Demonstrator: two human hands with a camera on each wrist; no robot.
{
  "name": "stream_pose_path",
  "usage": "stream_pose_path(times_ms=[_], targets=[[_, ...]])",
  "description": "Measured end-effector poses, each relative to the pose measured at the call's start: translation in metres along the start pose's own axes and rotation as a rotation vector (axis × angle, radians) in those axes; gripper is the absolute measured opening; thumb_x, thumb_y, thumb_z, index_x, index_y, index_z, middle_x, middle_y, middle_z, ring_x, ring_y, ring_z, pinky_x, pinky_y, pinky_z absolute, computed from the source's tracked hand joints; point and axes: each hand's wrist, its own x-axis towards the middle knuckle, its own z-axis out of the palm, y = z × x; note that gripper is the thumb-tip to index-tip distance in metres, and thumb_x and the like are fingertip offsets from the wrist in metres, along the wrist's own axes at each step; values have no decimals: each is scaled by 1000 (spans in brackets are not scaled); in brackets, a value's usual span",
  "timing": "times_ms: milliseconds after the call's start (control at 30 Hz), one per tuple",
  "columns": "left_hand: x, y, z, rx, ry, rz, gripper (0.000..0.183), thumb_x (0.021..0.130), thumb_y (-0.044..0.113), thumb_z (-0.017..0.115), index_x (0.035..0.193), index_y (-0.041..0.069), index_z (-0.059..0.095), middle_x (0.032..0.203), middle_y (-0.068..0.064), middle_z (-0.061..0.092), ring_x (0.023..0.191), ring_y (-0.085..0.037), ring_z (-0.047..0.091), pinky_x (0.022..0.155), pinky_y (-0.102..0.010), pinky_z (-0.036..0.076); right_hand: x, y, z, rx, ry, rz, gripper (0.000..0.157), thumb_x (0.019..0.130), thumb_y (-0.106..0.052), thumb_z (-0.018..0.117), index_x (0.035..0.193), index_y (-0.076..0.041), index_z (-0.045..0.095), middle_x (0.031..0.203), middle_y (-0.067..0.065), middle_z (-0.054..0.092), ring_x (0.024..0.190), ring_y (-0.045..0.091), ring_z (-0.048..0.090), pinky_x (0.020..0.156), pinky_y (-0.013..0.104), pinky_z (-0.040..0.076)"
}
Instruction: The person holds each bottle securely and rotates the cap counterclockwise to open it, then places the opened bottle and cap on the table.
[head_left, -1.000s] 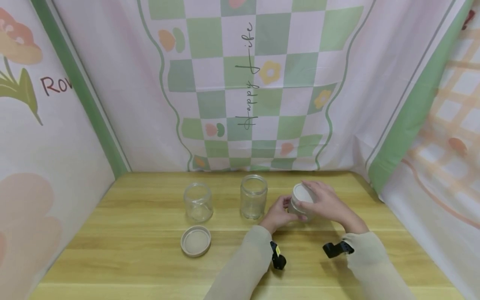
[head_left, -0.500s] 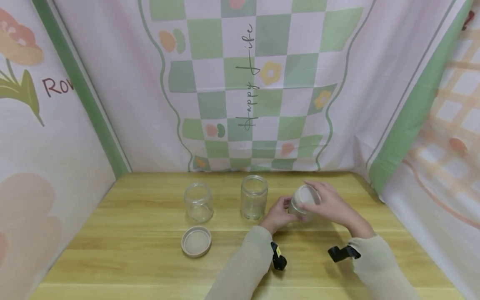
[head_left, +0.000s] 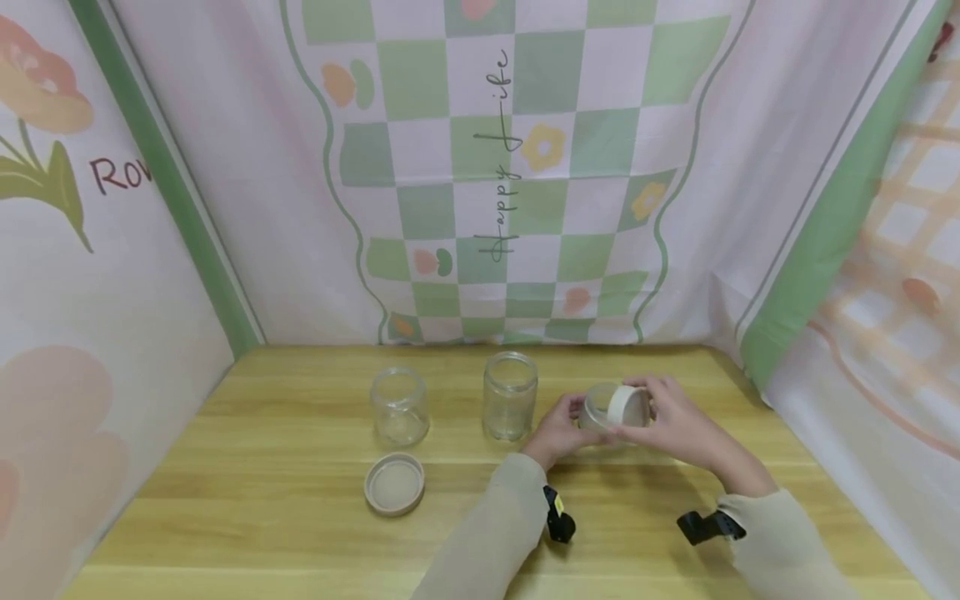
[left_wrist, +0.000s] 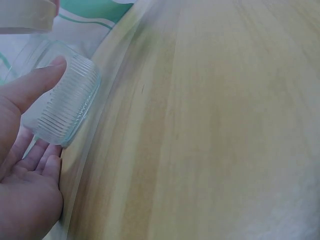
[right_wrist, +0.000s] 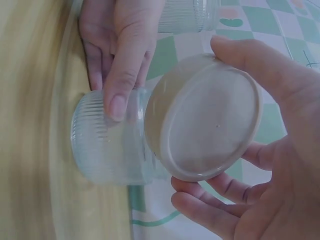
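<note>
On the right part of the table, my left hand (head_left: 557,431) grips a ribbed glass jar (right_wrist: 112,145) round its side, with the thumb across the front. The jar stands upright on the wood, its mouth uncovered. My right hand (head_left: 678,421) pinches a cream-coloured lid (right_wrist: 215,125) by its rim between thumb and fingers. In the head view the lid (head_left: 621,406) is tipped on edge, close over the right side of the jar's mouth. The left wrist view catches just the lid's side (left_wrist: 25,15) at the top corner.
A taller lidless glass jar (head_left: 510,397) stands left of my left hand. Farther left is a shorter lidless jar (head_left: 400,408), with another lid (head_left: 394,484) lying inside-up in front of it. A patterned curtain (head_left: 495,208) hangs behind the table.
My right hand has lifted the lid off the jar and tilted it on edge, shifting right. My left hand has stayed on the jar.
</note>
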Motion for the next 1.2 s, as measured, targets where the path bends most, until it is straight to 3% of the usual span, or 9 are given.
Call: stream_pose_path(times_ms=[333, 533, 833, 1067, 1200], targets=[[-1, 0, -1, 0, 2, 14, 69, 73, 23, 93, 132, 26, 56, 128, 13, 58, 122, -16, 52, 105, -43, 45, -12, 6, -2, 37, 3, -97, 68, 87, -30, 81, 131, 11, 49, 123, 21, 54, 103, 29, 55, 78, 38, 57], [-1, 0, 0, 6, 3, 15, 69, 73, 22, 93, 132, 26, 56, 127, 12, 59, 122, -16, 53, 106, -43, 44, -21, 9, -3, 57, -20, -78, 67, 88, -28, 80, 132, 11, 49, 115, 14, 60, 97, 26, 59, 79, 41, 58], [2, -3, 3, -4, 19, 5, 70, 72, 21, 93, 132, 24, 57, 128, 11, 59, 123, -17, 53, 106, -41, 43, -37, 20, -3, 102, -162, 2, 71, 87, -29, 80, 135, 8, 43, 123, 23, 58, 103, 35, 62, 79, 49, 58], [5, -4, 4, -3, 34, 6, 70, 71, 19, 93, 131, 23, 57, 126, 10, 60, 122, -16, 53, 106, -39, 43, -46, 32, 7, 149, -228, -24, 70, 87, -24, 81, 133, 9, 40, 126, 24, 55, 109, 38, 59, 81, 31, 58], [3, -2, 3, 13, 33, -1, 71, 72, 22, 93, 133, 23, 56, 127, 10, 60, 123, -16, 53, 106, -39, 43, -48, 36, 11, 173, -261, -37, 74, 87, -24, 80, 137, 10, 38, 129, 25, 53, 113, 41, 57, 83, 28, 56]])
